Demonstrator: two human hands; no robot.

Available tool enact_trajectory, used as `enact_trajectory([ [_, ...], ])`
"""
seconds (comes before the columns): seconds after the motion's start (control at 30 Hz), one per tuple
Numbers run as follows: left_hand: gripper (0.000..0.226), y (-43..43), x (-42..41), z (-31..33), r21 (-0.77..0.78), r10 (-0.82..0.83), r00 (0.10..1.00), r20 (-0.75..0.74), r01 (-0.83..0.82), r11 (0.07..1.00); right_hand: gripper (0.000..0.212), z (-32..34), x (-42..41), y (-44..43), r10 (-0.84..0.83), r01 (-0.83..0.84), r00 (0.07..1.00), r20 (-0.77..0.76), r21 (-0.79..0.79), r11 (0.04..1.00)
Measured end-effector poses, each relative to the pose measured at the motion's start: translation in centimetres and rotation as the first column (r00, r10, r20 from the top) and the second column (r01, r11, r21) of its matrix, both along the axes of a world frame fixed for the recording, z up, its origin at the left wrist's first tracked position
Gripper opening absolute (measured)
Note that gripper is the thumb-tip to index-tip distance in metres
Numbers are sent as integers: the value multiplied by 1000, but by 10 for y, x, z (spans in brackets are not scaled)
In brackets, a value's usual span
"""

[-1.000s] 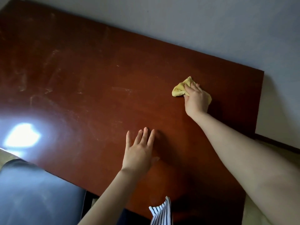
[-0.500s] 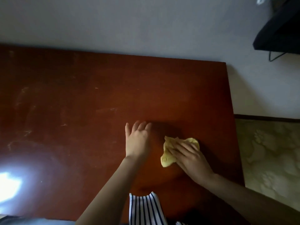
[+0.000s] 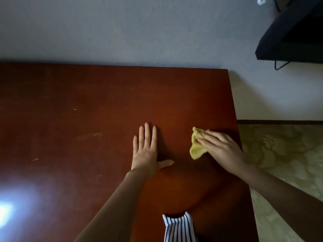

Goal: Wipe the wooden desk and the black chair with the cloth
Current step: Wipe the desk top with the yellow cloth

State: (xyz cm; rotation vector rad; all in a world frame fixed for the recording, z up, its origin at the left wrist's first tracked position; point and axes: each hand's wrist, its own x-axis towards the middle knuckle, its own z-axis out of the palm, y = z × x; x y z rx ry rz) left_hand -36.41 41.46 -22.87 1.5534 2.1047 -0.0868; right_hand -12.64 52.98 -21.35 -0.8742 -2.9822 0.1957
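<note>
Your right hand (image 3: 222, 151) lies flat on the cloth (image 3: 196, 147), fingers straight and slightly spread, pressing it to the desk (image 3: 70, 128), not gripping it. Your left hand (image 3: 146, 151) is flat on the wood too, fingers straight and close together, thumb out to the side, holding nothing.

The desk is dark red-brown, with faint scuffs and smears on its left half and a bright glare patch (image 3: 10, 212) at the lower left. Its far edge meets a plain grey wall (image 3: 122, 28). Patterned beige floor (image 3: 283, 154) shows past the right edge. A dark object (image 3: 293, 32) sits at the top right (can't tell what it is). A striped garment (image 3: 178, 227) shows at the bottom.

The cloth is yellow and bunched, near the desk's right edge. Its left part sticks out past your right fingertips, the rest is under the hand. It is well apart from your left hand.
</note>
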Motion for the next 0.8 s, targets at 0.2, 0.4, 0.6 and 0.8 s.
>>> enact_trajectory([
  [0.2, 121, 2, -2, -1, -59, -11, 1000, -4, 11, 998, 49, 4, -46, 84, -168, 167, 986, 3, -96, 981],
  [0.4, 122, 4, -1, -2, -127, -15, 1000, 7, 15, 992, 43, 1, -113, 143, -459, 451, 888, -27, -142, 881],
  [0.6, 122, 7, -4, -2, -154, -15, 1000, 12, 16, 988, 47, -13, -163, 141, -416, 409, 910, 7, -193, 892],
  [0.8, 123, 8, -4, -1, -172, -7, 1000, 14, 10, 985, 48, -10, -124, 93, -15, -6, 996, -86, -240, 971],
])
